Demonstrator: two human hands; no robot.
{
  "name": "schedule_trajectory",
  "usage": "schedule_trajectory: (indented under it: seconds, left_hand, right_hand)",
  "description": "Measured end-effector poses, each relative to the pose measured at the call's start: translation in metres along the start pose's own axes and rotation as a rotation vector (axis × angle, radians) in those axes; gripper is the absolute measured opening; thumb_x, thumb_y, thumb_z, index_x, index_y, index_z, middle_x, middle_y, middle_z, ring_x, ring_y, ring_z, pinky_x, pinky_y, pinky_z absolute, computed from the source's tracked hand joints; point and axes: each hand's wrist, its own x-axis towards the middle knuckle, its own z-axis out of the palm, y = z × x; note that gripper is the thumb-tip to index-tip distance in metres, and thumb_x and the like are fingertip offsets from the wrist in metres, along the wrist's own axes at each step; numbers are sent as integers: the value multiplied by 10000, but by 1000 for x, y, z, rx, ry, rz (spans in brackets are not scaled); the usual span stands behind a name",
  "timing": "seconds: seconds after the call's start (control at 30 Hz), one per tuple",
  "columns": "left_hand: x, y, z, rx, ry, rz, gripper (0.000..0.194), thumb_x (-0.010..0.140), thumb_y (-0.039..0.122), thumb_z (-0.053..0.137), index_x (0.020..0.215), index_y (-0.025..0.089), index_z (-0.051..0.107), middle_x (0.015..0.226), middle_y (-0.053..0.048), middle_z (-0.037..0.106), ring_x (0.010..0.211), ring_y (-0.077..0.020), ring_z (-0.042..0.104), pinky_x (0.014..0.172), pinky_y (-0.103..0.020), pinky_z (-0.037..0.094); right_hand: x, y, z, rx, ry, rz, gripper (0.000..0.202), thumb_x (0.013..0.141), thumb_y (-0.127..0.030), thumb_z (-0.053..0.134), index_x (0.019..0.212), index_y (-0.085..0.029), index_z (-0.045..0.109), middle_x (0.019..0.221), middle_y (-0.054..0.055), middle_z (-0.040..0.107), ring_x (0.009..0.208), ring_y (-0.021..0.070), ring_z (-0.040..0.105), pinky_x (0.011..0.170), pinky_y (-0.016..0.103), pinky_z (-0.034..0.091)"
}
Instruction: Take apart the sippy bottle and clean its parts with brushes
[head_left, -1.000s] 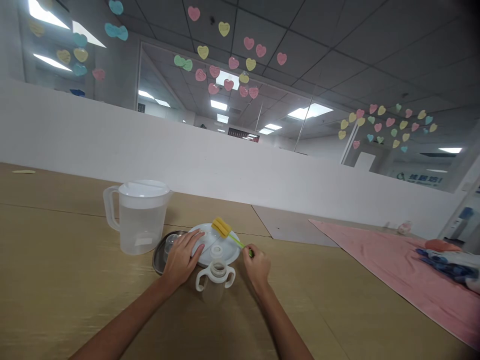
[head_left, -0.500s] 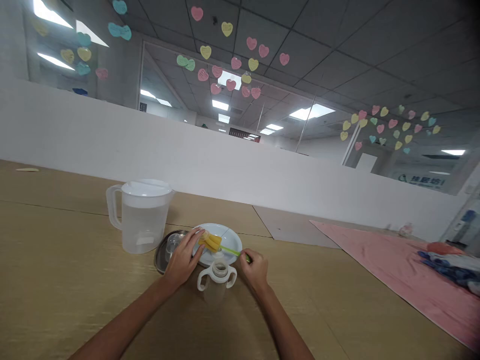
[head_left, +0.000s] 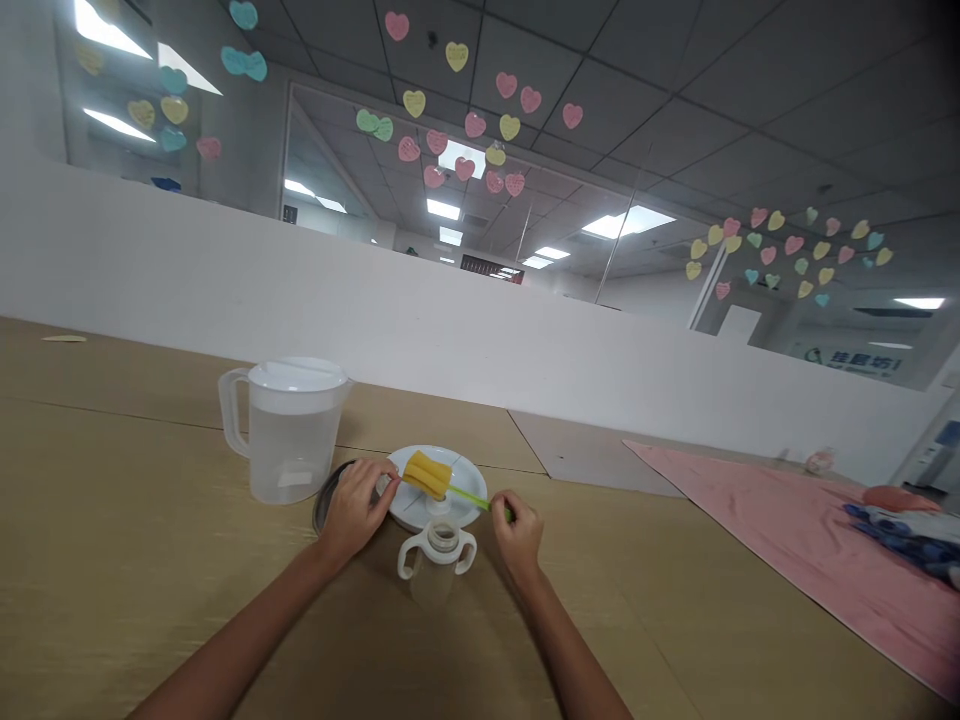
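A yellow sponge bottle brush (head_left: 427, 474) with a green handle is held over the white plate (head_left: 474, 478). My right hand (head_left: 517, 530) is wrapped round the end of its handle. At the sponge's left end my left hand (head_left: 358, 508) is closed, thumb and fingertips pinched together. What they hold there is too small to make out. Just in front of the plate stands an uncapped clear bottle (head_left: 433, 572) with a white two-handled collar. A small white part (head_left: 438, 504) lies on the plate under the brush.
A lidded clear pitcher (head_left: 294, 440) of liquid stands at the left. Behind my left hand is a dark metal tray (head_left: 322, 505), mostly covered. A pink cloth (head_left: 765, 510) lies at the right, with bundled fabric (head_left: 904, 530) on it. A white wall (head_left: 450, 330) runs behind the table.
My left fingers have drawn together and slid off the sponge to its left end, uncovering the sponge. My right hand keeps its hold on the handle, hardly moved.
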Motion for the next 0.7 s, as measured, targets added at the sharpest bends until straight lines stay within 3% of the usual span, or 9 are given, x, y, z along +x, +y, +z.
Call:
schedule_trajectory:
  seconds: [0.13,0.23,0.47,0.6,0.7]
  left_hand:
    - [4,-20,-13,122,-17,-143,117,832,263,400,801,195,490,799,-53,627,796,-213,587,737,-311,437]
    - [5,-34,-19,197,-91,-217,104,806,222,401,825,196,500,735,-35,635,674,-205,600,612,-276,409]
    - [-1,-45,-10,272,-290,-231,146,752,140,430,694,205,547,590,-18,649,546,-195,610,477,-241,296]
    - [-2,-41,-10,282,-254,-203,196,736,126,412,786,196,588,697,-44,683,611,-210,632,502,-249,337]
    - [-3,-37,-13,271,-189,-158,256,750,138,382,875,185,600,773,-58,692,657,-214,638,551,-262,398]
  right_hand:
    - [3,1,-3,-20,58,63,379,803,-367,348,593,-149,577,515,0,524,475,106,459,521,201,317]
    - [4,1,-2,-43,66,103,384,797,-377,341,590,-155,577,508,-1,517,474,112,456,520,208,304]
    - [7,4,-2,-142,60,209,346,784,-370,362,648,-180,617,565,24,591,504,150,491,507,232,253]
    - [10,4,-3,-174,74,218,331,796,-419,391,713,-185,609,614,29,606,550,165,523,521,238,278]
    - [11,4,-3,-174,153,145,334,794,-464,433,748,-174,592,668,41,607,637,184,556,578,255,351]
